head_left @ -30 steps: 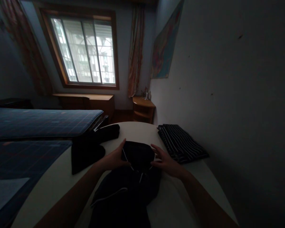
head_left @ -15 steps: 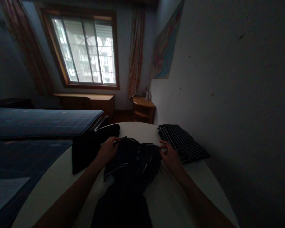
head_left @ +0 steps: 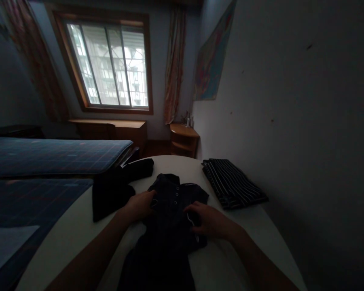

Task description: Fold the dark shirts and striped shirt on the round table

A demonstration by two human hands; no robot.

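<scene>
A dark collared shirt [head_left: 170,218] with small pale buttons and white piping lies front up, its collar pointing away from me. My left hand [head_left: 142,204] is closed at its left sleeve, the fingertips curled over the cloth. On the other side, my right hand [head_left: 211,220] bends over the right sleeve, with thumb and fingers around the white-trimmed edge. The shirt's lower part runs toward me and is too dark to make out in detail.
The shirt lies on a round white table [head_left: 170,161]. To the left is a black folded garment [head_left: 112,198]; to the right, a folded striped cloth [head_left: 233,184] near the wall. A bed with a blue plaid mattress [head_left: 54,157] stands at the left.
Both hands have left the shoulders near the collar and come back toward me and inward to the sleeves. The right sleeve's trimmed edge has shifted lower, and the collar lies differently.
</scene>
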